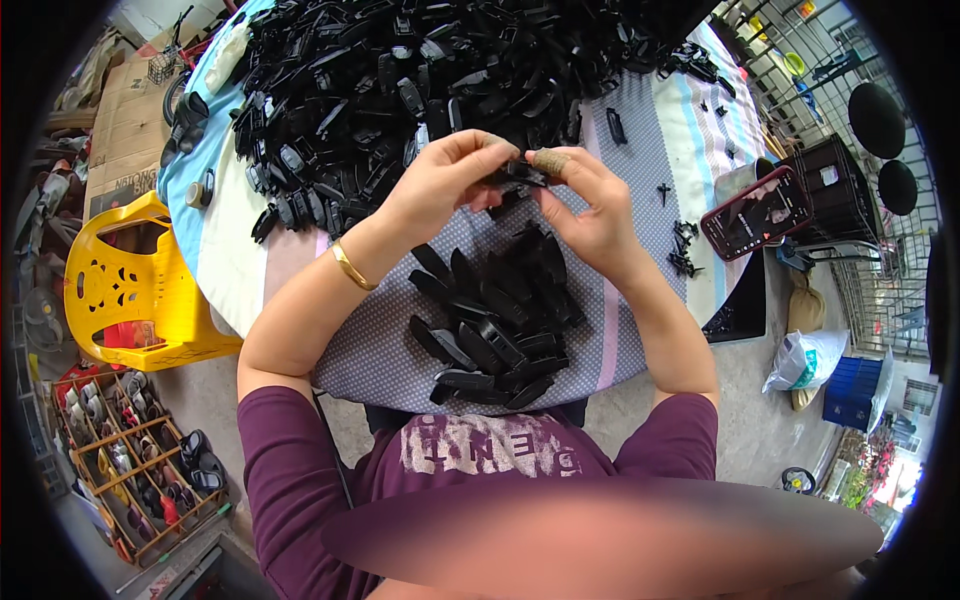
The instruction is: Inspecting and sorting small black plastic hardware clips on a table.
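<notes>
My left hand [455, 175] and my right hand [590, 200] meet over the middle of the table, both pinching a small black plastic part [520, 178]. Its exact kind is partly hidden by my fingers. A tan wrap covers one fingertip of my right hand. Just below my hands lies a smaller heap of curved black plastic pieces [490, 340]. Beyond them, a large pile of similar black plastic parts [370, 90] fills the far side of the table. A single black piece [616, 126] rests apart, to the right of the pile.
The round table has a patterned cloth [360, 370]. On its right lie small black bits [684, 250] and a tilted phone [757, 213] with a lit screen. A yellow plastic chair [150, 290] stands left; a wooden shoe rack [140, 470] is lower left. Black crates [830, 190] stand right.
</notes>
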The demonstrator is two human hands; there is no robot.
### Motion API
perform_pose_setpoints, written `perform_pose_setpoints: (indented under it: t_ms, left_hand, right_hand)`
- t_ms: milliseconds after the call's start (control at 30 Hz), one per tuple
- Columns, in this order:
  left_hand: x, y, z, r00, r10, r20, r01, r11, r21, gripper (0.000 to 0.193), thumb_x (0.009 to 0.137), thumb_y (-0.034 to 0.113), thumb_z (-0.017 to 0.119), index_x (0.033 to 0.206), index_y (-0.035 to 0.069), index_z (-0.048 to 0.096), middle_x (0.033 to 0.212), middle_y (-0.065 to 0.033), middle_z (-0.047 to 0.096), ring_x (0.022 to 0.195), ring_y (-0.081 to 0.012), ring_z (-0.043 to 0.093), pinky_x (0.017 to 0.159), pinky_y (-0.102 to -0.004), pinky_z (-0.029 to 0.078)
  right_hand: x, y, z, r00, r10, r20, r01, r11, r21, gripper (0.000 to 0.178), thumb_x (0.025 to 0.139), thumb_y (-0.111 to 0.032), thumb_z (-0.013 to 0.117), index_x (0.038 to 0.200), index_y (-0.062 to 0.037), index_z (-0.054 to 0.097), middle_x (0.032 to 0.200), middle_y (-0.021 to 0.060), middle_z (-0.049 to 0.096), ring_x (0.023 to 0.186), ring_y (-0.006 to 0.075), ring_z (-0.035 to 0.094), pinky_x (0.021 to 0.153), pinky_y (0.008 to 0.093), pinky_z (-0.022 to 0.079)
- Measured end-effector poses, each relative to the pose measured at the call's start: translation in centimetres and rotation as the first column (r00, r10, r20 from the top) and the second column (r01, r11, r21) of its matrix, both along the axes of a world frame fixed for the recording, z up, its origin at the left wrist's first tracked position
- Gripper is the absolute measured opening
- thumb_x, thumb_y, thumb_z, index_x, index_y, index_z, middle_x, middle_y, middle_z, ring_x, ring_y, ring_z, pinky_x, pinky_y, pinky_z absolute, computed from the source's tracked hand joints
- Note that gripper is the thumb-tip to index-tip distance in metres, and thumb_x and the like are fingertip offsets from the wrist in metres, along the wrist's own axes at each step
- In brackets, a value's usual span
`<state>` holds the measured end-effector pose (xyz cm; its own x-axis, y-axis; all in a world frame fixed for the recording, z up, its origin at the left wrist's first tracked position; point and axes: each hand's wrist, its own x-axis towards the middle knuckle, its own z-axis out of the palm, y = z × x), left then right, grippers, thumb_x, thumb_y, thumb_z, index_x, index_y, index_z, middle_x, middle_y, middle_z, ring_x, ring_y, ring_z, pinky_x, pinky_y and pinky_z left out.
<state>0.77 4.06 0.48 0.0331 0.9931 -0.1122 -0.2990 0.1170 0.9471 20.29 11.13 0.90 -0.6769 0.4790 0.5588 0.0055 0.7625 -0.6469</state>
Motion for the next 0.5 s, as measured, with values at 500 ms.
perform_pose_setpoints:
  t_ms: [500]
  left_hand:
    - [1.2, -0.6, -0.2, 0.969, 0.156, -0.193, -0.114, 0.97, 0.213, 0.033, 0.086, 0.007, 0.062, 0.118, 0.001, 0.059, 0.095, -0.0038, 0.066, 0.085, -0.0081, 0.06, 0.08, -0.0213, 0.049]
  right_hand:
    - [-0.5, -1.0, -0.4, 0.989, -0.131, -0.072, 0.126, 0.989, -0.076, 0.029, 0.075, 0.003, 0.067, 0.104, 0.0031, 0.064, 0.096, 0.0107, 0.063, 0.079, 0.0158, 0.064, 0.067, 0.0236, 0.053]
